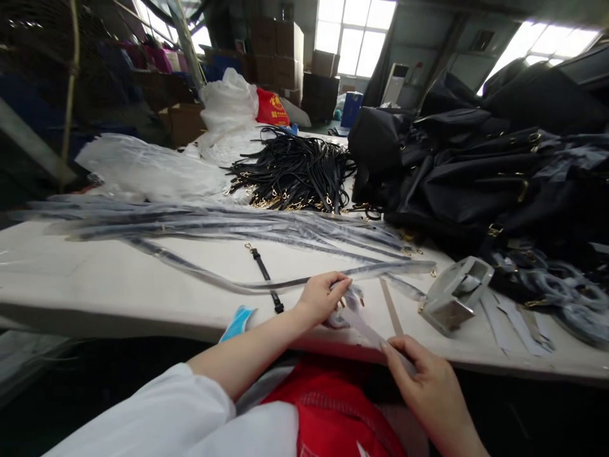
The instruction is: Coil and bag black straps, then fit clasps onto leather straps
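A pale strip (365, 327) hangs between the two hands, just above the near edge of the surface (171, 273), right of that edge's middle. The left grip (323, 295) is closed, its thumb and fingers pinching a small plastic-wrapped bundle (337, 322) with gold-coloured tips at the strip's upper end; how far the strip itself is pinched there I cannot tell. The right grip (425, 371) is closed on the strip's lower end, thumb against fingers, at the near edge.

Just beyond the right grip, a tan strip (391, 306) lies flat, pointing toward the far edge. To its right, near the near edge, stands a tape dispenser (457, 295), with loose pale strips (521, 327) beside it toward the near right corner. Left of the hands, a blue-and-white packet (238, 322) sits at the near edge, and a short black strap (261, 263) with a gold clasp lies behind it, crossed by a long plastic-wrapped strap (204, 277).

Farther in, a row of wrapped straps (214, 223) stretches from the left edge across much of the surface. Behind it, toward the far edge, are a heap of black straps (304, 168) with gold clasps, clear plastic sheeting (147, 168) on the left, and black bags (466, 171) piled high along the right.
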`<state>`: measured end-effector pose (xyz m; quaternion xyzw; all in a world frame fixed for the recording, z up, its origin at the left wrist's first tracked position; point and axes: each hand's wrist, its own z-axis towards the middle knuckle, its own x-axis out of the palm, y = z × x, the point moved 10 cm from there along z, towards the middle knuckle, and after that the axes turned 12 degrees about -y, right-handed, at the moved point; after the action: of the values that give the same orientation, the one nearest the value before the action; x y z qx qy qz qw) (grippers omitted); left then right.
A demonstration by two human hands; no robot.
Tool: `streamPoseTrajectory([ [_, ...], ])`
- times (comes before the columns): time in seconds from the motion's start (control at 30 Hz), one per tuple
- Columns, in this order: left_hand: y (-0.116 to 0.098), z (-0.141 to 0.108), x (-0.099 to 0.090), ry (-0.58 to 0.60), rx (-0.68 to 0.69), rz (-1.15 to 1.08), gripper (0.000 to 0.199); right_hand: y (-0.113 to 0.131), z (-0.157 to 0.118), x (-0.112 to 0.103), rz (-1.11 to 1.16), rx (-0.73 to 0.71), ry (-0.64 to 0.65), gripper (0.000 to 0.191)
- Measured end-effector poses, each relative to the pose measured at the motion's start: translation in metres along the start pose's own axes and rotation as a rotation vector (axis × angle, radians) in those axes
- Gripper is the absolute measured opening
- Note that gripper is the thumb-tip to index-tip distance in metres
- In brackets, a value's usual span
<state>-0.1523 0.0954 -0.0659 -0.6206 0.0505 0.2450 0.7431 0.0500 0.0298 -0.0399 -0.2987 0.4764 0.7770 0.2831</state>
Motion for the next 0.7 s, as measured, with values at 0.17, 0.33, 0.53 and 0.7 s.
streamPoseTrajectory([
  [0.17, -0.029, -0.011, 0.009, 0.031, 0.108, 0.015, 0.026, 0.015, -0.014, -0.014, -0.344, -0.094, -0.142, 0.034],
  [0.33, -0.052, -0.025, 0.015, 0.061, 0.227, 0.082, 0.026, 0.031, -0.023, -0.022, -0.389, -0.176, -0.179, 0.035],
  [0.53, -0.061, -0.038, 0.02, 0.084, 0.259, 0.1, 0.028, 0.034, -0.032, -0.03, -0.339, -0.108, -0.161, 0.031],
  [0.7, -0.063, -0.056, 0.04, 0.212, 0.206, 0.058, 0.031, 0.037, -0.033, -0.022, -0.388, -0.149, -0.152, 0.029],
])
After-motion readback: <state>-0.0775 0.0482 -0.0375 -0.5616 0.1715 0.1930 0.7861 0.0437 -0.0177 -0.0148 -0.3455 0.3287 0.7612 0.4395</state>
